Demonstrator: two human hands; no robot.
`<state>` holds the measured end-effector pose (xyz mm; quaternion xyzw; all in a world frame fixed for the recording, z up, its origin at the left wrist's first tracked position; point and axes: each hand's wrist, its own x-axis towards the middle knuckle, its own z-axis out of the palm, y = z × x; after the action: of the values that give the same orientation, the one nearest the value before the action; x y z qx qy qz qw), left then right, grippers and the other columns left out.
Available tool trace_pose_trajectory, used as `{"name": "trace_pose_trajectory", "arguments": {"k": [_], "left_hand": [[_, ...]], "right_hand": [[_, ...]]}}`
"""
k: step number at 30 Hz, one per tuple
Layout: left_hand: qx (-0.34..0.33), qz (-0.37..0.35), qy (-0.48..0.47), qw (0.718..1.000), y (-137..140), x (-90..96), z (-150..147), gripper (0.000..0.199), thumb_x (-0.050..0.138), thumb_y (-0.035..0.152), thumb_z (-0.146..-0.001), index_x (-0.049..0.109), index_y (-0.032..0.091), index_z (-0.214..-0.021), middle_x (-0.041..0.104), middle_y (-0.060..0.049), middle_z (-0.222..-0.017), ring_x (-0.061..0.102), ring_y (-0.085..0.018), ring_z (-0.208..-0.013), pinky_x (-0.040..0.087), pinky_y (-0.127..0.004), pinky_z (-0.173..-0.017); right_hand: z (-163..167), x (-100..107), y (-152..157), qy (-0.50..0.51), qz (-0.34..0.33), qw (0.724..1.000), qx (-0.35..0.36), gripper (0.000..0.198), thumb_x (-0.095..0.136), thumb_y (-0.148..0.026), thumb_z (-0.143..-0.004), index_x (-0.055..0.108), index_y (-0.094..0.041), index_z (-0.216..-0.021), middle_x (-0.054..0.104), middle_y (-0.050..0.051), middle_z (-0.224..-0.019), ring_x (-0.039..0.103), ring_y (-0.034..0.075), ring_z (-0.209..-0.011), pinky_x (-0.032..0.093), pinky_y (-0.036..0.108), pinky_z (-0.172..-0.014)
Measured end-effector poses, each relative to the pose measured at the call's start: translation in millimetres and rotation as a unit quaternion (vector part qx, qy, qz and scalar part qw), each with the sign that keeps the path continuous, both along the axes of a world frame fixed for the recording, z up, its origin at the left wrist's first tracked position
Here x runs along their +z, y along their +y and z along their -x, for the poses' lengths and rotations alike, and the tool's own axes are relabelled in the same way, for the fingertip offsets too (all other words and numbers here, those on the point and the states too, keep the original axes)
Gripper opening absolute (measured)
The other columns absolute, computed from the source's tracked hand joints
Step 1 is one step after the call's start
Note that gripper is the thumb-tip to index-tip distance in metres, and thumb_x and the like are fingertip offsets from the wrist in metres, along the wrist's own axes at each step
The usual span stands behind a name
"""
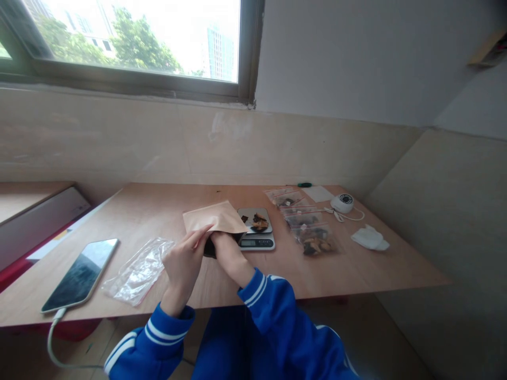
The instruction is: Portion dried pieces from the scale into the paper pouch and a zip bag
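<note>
A brown paper bag (216,217) is held in front of me, its opening turned toward my body. My left hand (186,261) pinches the bag's edge between thumb and fingers. Inside the opening is my right hand (227,253); its fingers are hidden by the bag. Just behind and right of the bag stands a kitchen scale (257,243), partly covered by it. Dried brown-and-black pieces (259,222) lie on the scale's plate. The scale's display is too small to read.
Several zip bags (317,240) of dried pieces lie right of the scale. Farther right are a white dome camera (341,202) with its cable and a crumpled tissue (370,238). At left lie a clear plastic bag (137,272) and a phone (81,274) on a charging cable.
</note>
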<state>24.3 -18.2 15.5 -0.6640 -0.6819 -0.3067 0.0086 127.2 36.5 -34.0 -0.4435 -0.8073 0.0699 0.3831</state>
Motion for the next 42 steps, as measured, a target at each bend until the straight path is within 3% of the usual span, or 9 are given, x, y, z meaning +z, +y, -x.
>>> {"name": "trace_pose_trajectory", "arguments": {"k": [2,8,13,17,22,27,31,39,42], "left_hand": [[0.008,0.006,-0.009,1.000,4,3.7,2,0.032,0.046,0.043,-0.092,0.066,0.038,-0.116,0.075,0.000,-0.099,0.067,-0.019,-0.080,0.035,-0.024,-0.056],[-0.012,0.005,-0.033,0.999,23,15.8,0,0.031,0.050,0.045,-0.089,0.069,0.037,-0.113,0.075,-0.001,-0.093,0.067,-0.019,-0.082,0.039,-0.023,-0.059],[0.003,0.014,-0.026,1.000,38,27.6,-3,0.034,0.049,0.050,-0.088,0.070,0.035,-0.110,0.076,-0.004,-0.092,0.068,-0.024,-0.082,0.039,-0.027,-0.060],[0.013,0.017,-0.029,0.999,48,34.6,-6,0.036,0.048,0.052,-0.087,0.072,0.034,-0.108,0.076,-0.005,-0.093,0.068,-0.026,-0.084,0.040,-0.029,-0.061],[0.020,-0.014,-0.038,0.999,60,34.4,-4,0.039,0.048,0.053,-0.087,0.072,0.032,-0.108,0.075,-0.006,-0.097,0.068,-0.025,-0.084,0.042,-0.029,-0.063],[0.037,-0.037,-0.056,0.997,63,29.7,1,0.034,0.051,0.050,-0.087,0.073,0.031,-0.106,0.076,-0.005,-0.096,0.068,-0.024,-0.083,0.041,-0.028,-0.062],[0.038,-0.035,-0.063,0.997,61,28.2,3,0.033,0.053,0.050,-0.086,0.073,0.032,-0.106,0.076,-0.004,-0.093,0.068,-0.024,-0.084,0.040,-0.028,-0.061],[0.048,-0.025,-0.058,0.997,61,28.1,4,0.032,0.054,0.051,-0.085,0.072,0.034,-0.106,0.076,-0.003,-0.091,0.068,-0.024,-0.081,0.038,-0.028,-0.060],[0.050,-0.020,-0.061,0.997,60,26.6,3,0.031,0.055,0.050,-0.085,0.073,0.034,-0.105,0.076,-0.003,-0.092,0.068,-0.025,-0.082,0.038,-0.029,-0.060]], "right_hand": [[-5,6,-11,-0.034,0.025,0.999,-0.021,0.029,0.045,0.001,-0.085,0.069,-0.014,-0.094,0.074,0.010,-0.085,0.070,0.022,-0.080,0.057,0.033,-0.080],[-20,27,-26,-0.067,0.000,0.998,-0.019,0.033,0.046,0.000,-0.087,0.065,-0.011,-0.110,0.066,0.014,-0.112,0.061,0.024,-0.106,0.052,0.037,-0.093],[-36,32,-20,0.113,-0.044,0.992,-0.030,0.036,0.042,-0.003,-0.089,0.068,-0.022,-0.106,0.066,0.007,-0.115,0.059,0.019,-0.111,0.048,0.037,-0.099],[-47,41,-23,0.288,-0.071,0.955,-0.027,0.034,0.040,-0.008,-0.091,0.070,-0.022,-0.098,0.069,0.006,-0.111,0.063,0.016,-0.107,0.048,0.034,-0.098],[-77,29,-19,0.405,-0.005,0.912,-0.063,0.025,0.048,-0.010,-0.082,0.070,-0.017,-0.094,0.071,0.009,-0.108,0.065,0.018,-0.104,0.050,0.033,-0.093],[-105,-13,9,0.333,0.013,0.932,-0.140,0.032,0.045,-0.007,-0.075,0.072,-0.018,-0.087,0.073,0.007,-0.095,0.067,0.019,-0.092,0.052,0.033,-0.086],[-106,-30,26,0.249,0.017,0.959,-0.134,0.034,0.043,-0.006,-0.075,0.073,-0.020,-0.084,0.073,0.007,-0.095,0.066,0.020,-0.093,0.051,0.034,-0.087],[-113,-23,32,0.275,0.032,0.946,-0.170,0.033,0.045,-0.011,-0.078,0.072,-0.017,-0.096,0.074,0.009,-0.099,0.068,0.020,-0.093,0.052,0.031,-0.082],[-123,-13,42,0.218,0.040,0.952,-0.212,0.033,0.045,-0.012,-0.079,0.070,-0.016,-0.100,0.074,0.009,-0.099,0.068,0.020,-0.091,0.052,0.031,-0.082]]}}
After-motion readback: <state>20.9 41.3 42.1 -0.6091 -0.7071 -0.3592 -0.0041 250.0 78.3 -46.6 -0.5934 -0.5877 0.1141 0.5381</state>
